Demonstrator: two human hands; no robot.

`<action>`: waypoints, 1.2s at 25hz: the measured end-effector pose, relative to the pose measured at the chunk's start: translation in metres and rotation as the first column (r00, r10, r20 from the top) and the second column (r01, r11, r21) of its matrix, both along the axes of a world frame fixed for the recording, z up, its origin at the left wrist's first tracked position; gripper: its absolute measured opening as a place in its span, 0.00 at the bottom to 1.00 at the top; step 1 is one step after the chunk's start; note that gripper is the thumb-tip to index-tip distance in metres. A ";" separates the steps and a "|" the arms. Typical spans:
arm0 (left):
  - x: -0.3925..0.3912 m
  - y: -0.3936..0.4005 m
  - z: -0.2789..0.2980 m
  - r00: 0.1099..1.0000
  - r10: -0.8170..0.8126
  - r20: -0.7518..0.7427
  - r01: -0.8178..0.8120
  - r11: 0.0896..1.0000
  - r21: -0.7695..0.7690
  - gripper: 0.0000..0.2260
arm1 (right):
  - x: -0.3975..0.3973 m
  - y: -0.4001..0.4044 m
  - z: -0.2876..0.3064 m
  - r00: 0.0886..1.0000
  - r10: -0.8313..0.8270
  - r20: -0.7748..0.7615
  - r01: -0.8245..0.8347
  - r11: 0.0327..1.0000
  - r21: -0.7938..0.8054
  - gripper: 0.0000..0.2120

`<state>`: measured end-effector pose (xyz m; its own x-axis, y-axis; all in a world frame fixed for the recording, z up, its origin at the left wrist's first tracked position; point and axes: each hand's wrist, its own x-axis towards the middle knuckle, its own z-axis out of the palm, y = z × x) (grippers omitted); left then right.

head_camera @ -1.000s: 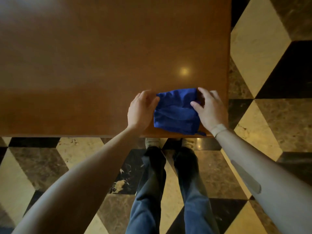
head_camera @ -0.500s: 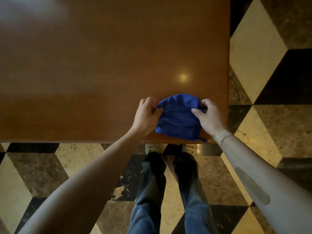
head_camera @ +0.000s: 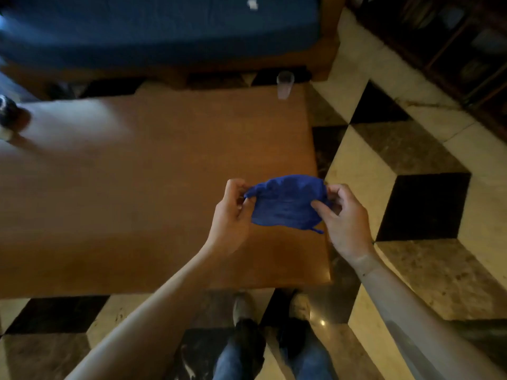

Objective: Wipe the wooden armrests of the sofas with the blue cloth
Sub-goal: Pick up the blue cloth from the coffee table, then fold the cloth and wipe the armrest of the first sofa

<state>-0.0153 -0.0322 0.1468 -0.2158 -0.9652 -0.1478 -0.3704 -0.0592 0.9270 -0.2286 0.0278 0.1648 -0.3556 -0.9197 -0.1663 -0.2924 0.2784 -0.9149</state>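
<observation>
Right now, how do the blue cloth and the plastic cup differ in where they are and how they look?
The blue cloth is held above the wooden table, pinched between the left hand and right hand; the plastic cup stands untouched at the table's far edge. The cloth is opaque, deep blue and crumpled; the cup is clear and rigid. Both are toward the table's right side.

The blue cloth (head_camera: 288, 202) is soft, matt, wrinkled fabric — the tabletop (head_camera: 137, 174) smooth polished wood, the floor (head_camera: 411, 270) glossy veined marble, the cup (head_camera: 284, 85) clear plastic.

Bare wooden table (head_camera: 137, 187) beneath; a plastic cup (head_camera: 285, 85) (far edge) obstructs.
</observation>
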 end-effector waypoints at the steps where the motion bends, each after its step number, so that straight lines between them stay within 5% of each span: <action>1: -0.001 -0.005 0.032 0.999 -0.009 -0.031 0.007 0.999 -0.051 0.16 | -0.003 -0.002 0.032 1.000 -0.012 -0.027 0.011 0.998 -0.061 0.11; 7: -0.006 -0.026 0.203 0.983 -0.085 -0.162 0.030 0.948 -0.316 0.14 | -0.008 -0.007 0.210 0.996 -0.012 -0.084 -0.017 0.943 -0.333 0.28; 12: -0.003 -0.033 0.298 0.963 -0.142 -0.228 0.029 0.900 -0.436 0.12 | -0.005 -0.006 0.300 0.977 -0.035 -0.210 -0.068 0.883 -0.464 0.14; 21: 0.007 -0.048 0.344 0.948 -0.274 -0.162 0.158 0.847 -0.508 0.23 | 0.000 -0.013 0.348 0.977 -0.102 -0.185 -0.005 0.864 -0.503 0.10; 30: -0.032 -0.054 0.348 0.874 -0.380 -0.303 0.250 0.886 -0.392 0.16 | -0.017 0.011 0.360 0.959 -0.233 -0.163 0.128 0.865 -0.485 0.10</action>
